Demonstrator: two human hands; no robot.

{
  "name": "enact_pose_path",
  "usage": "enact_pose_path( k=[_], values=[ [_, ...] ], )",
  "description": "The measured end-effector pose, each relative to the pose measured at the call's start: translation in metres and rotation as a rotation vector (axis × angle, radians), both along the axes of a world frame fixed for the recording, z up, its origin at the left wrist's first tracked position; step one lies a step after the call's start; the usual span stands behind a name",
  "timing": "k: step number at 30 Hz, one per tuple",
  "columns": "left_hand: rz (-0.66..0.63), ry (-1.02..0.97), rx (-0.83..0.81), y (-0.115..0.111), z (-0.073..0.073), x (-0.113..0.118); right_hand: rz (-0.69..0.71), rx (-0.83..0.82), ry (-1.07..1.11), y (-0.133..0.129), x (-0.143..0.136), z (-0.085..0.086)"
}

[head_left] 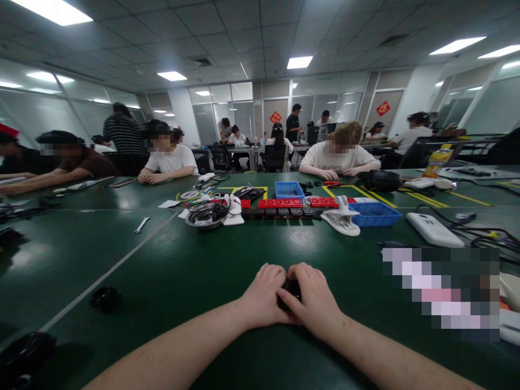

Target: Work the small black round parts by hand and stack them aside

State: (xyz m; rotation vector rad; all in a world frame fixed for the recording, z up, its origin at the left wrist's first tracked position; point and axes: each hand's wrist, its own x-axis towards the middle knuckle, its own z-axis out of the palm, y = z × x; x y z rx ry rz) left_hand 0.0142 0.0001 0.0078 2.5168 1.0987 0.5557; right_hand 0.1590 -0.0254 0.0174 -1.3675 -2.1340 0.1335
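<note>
Both hands meet at the near middle of the green table (203, 260), wrapped round a small black object (293, 290). My left hand (266, 292) curls about its left side, fingers bent over. From the right, my right hand (311, 295) closes on it, with the thumb laid across the front. Most of the object is covered by the fingers, so its kind does not show. A glossy black round part (104, 299) lies to the left on the table, and a larger black coiled-looking part (26, 352) sits at the near left corner.
Ahead stand a red-and-black row of sockets (284, 208), white clip stands (343, 216), blue bins (376, 212) and a metal bowl (207, 215) of parts. A wrench (142, 225) lies left. A white device (434, 230) and cables are at right. Co-workers sit across the table.
</note>
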Motion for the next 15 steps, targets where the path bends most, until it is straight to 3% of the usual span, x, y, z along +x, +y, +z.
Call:
enact_pose_path(
  k=[6, 11, 15],
  values=[
    [0.106, -0.029, 0.026, -0.007, -0.002, 0.004, -0.038, 0.001, -0.006, 0.0, -0.001, -0.003],
    [0.042, -0.047, 0.015, -0.001, -0.001, 0.0, 0.036, 0.04, 0.021, 0.002, 0.001, -0.001],
    [-0.062, -0.048, -0.039, 0.008, 0.001, -0.005, 0.214, 0.074, 0.108, 0.0, 0.003, 0.001]
  ],
)
